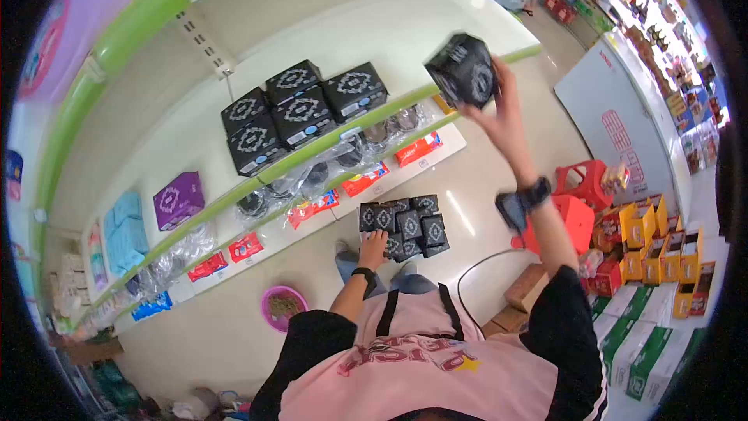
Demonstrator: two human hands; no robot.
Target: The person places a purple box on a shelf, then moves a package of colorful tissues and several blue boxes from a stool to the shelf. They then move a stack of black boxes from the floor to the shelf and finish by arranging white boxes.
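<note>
High at the shelf's right end, my right hand point(506, 117) grips a black wrapped pack point(461, 70) between thumb and fingers, tilted and off the shelf. My left hand point(374, 248) is low, its fingers laid against a stack of similar black packs point(410, 225) with pale ornate print. That stack is near my feet. More black packs point(302, 109) sit in two layers on the white shelf point(421, 31), left of the held pack. Farther left along the same shelf are a purple pack point(178, 200) and light blue packs point(125, 231).
Below, a lower shelf carries clear-wrapped items point(315, 177) and red packets point(365, 179). A pink basin point(284, 308) stands on the floor. To my right are a red stool point(562, 226), yellow boxes point(640, 224), green-white cartons point(639, 343) and a white freezer point(623, 121).
</note>
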